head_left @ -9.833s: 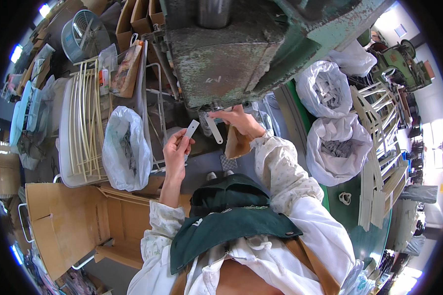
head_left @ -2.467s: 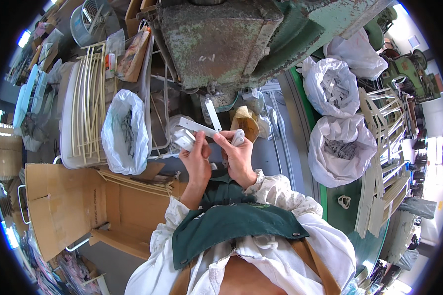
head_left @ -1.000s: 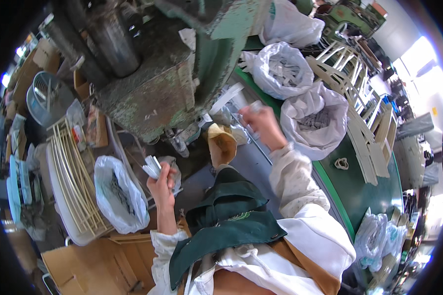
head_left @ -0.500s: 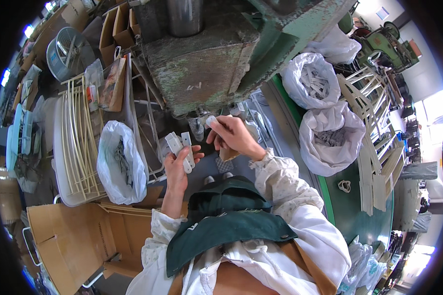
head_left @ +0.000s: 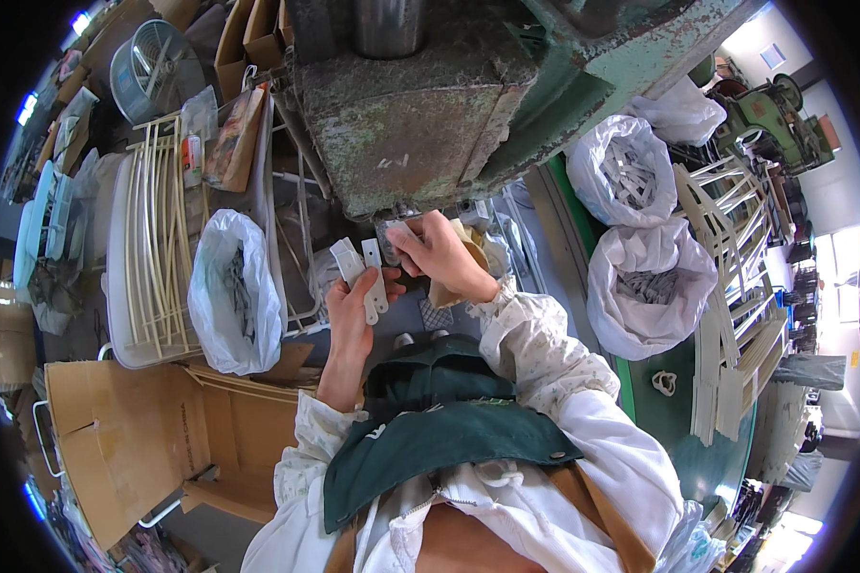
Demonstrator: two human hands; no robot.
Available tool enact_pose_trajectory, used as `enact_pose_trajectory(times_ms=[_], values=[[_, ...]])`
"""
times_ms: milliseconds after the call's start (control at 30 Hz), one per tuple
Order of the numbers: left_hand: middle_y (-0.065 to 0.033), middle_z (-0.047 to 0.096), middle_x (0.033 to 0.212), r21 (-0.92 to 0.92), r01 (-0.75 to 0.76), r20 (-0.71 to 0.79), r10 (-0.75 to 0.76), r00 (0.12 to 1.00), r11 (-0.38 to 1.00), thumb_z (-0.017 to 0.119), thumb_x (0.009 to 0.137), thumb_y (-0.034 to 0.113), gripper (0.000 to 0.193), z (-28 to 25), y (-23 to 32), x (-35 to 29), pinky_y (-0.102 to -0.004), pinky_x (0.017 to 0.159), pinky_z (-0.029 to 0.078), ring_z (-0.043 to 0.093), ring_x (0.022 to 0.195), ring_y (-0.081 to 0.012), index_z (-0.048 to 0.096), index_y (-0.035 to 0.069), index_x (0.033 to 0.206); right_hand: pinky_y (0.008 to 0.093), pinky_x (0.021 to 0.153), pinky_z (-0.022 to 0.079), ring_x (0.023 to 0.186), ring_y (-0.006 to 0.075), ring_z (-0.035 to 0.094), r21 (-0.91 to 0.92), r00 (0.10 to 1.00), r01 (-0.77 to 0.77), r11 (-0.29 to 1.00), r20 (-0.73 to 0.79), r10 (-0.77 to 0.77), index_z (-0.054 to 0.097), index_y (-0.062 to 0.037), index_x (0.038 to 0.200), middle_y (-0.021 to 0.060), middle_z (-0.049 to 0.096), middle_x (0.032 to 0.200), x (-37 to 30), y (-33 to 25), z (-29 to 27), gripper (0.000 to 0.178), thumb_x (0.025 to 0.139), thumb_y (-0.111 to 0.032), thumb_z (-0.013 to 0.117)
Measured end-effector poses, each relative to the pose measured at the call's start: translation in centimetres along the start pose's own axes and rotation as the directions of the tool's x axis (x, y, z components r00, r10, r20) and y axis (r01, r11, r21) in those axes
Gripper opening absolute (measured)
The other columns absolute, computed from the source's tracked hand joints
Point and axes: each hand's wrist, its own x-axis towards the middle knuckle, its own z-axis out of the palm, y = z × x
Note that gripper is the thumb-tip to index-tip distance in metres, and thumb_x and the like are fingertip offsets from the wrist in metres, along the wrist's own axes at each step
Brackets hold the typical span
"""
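My left hand (head_left: 352, 310) is closed around several flat white strips (head_left: 351, 265), with small holes showing in some of them. They fan upward out of the fingers. To its right, my right hand (head_left: 446, 260) pinches a small whitish piece (head_left: 400, 232) between thumb and fingers; most of it is hidden by the fingers. That hand is right below the worn green press head (head_left: 401, 143), close to the metal tooling under it. Whether the piece touches the tooling I cannot tell.
On the left a white-lined bag (head_left: 222, 329) holds grey strips, beside cream rods (head_left: 153, 248) in a plastic bin and an opened cardboard box (head_left: 129, 444). At right, two white bags (head_left: 607, 329) (head_left: 592, 196) of grey pieces stand near curved cream slats (head_left: 721, 382) on a green table (head_left: 674, 420).
My right hand has shifted left with its piece, nearer the tooling beneath the press head. The left hand still grips its strips. The whole view has shifted slightly.
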Motion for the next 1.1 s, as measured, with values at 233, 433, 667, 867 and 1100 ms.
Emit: enact_pose_trajectory(times_ms=[233,433,667,867,1100], values=[[-0.0118,0.067,0.083,-0.007,-0.022,-0.029,0.022,0.999,1.000,0.055,0.089,0.012,0.018,0.3,0.0,0.2,-0.0289,0.060,0.051,0.066,0.068,-0.0215,0.060,-0.003,0.095,0.0247,0.048,0.052,0.056,0.0155,0.064,0.123,0.997,-0.077,0.989,0.008,0.076,0.048,0.0061,0.074,0.0097,0.060,0.061,-0.3,-0.4,-0.7,0.032,0.097,-0.017,0.046],[-0.0121,0.066,0.086,0.009,-0.028,-0.052,0.028,0.998,1.000,0.055,0.089,0.012,0.021,-0.3,-1.0,1.3,-0.0297,0.059,0.050,0.065,0.070,-0.0208,0.058,-0.004,0.102,0.0273,0.049,0.056,0.062,0.0209,0.067,0.183,0.973,-0.207,0.961,0.143,0.182,0.037,0.0036,0.083,0.0155,0.062,0.073,0.7,0.6,-0.8,0.025,0.097,-0.015,0.045],[-0.0164,0.067,0.090,-0.130,-0.060,-0.094,0.048,0.994,0.990,0.054,0.089,0.013,0.023,-0.9,-0.4,0.4,-0.0319,0.066,0.056,0.068,0.075,-0.0251,0.055,-0.003,0.106,0.0296,0.061,0.055,0.069,0.0185,0.065,0.460,0.924,-0.296,0.837,-0.084,0.373,0.058,0.0056,0.083,0.0130,0.064,0.082,-0.3,3.6,-2.9,0.029,0.098,-0.016,0.045],[-0.0183,0.067,0.097,-0.075,0.022,0.038,-0.019,0.999,0.997,0.058,0.088,0.013,0.030,-1.5,-0.3,0.2,-0.0293,0.064,0.054,0.068,0.076,-0.0230,0.054,-0.004,0.113,0.0306,0.066,0.051,0.075,0.0163,0.061,-0.666,0.955,0.184,0.723,-0.054,-0.292,0.058,0.0033,0.094,0.0094,0.063,0.088,8.7,13.5,-8.0,0.022,0.095,-0.016,0.047],[-0.0176,0.067,0.098,-0.144,0.001,-0.006,-0.002,1.000,0.990,0.058,0.090,0.012,0.027,-1.1,-0.7,-1.0,-0.0241,0.061,0.044,0.058,0.070,-0.0133,0.057,-0.003,0.112,0.0309,0.066,0.049,0.075,0.0150,0.058,-0.880,0.987,0.049,0.473,-0.031,-0.160,0.059,0.0037,0.093,0.0081,0.062,0.087,13.7,18.2,-4.4,0.018,0.092,-0.013,0.053]])
